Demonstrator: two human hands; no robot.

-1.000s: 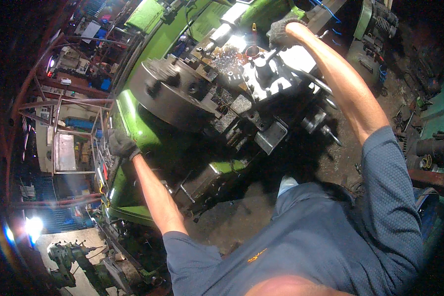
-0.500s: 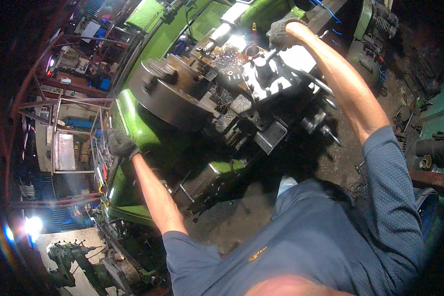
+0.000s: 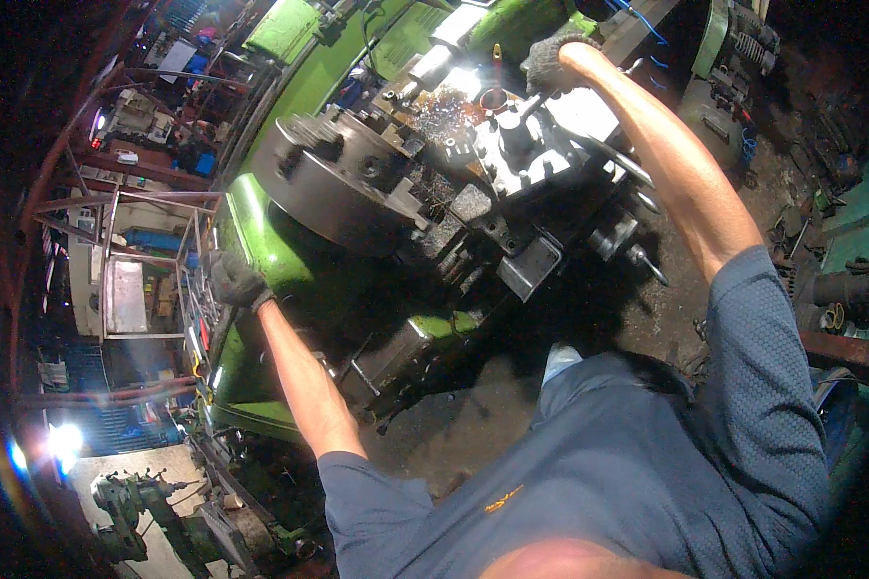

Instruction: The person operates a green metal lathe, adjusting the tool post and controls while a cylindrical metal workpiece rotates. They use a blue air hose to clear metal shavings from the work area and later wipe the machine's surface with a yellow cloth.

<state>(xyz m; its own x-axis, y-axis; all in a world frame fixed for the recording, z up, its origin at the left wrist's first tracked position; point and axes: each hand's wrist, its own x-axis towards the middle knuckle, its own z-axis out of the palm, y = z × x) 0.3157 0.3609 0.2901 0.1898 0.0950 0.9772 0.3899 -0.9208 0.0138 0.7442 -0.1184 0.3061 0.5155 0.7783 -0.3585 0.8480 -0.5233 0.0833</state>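
Observation:
My right hand, in a dark knit glove, is closed around the end of the tool post lever at the far side of a green lathe. Below it stands the square tool post, with bolts around its top. My left hand, gloved too, rests at the left edge of the green headstock; its fingers are lost in dark shade. Between my hands sits the big round steel chuck, its stepped jaws facing the tool post. Metal chips lie around the carriage.
Crank handles stick out from the carriage's right side. A T-handled key is at the lathe's front. A metal frame rack stands to the left, a green machine at lower left. Blue coiled hose hangs at upper right.
The chuck was smeared by spinning; now its face and jaws show more sharply, at a different angle, so it has turned and looks slower. Both my hands have stayed in place.

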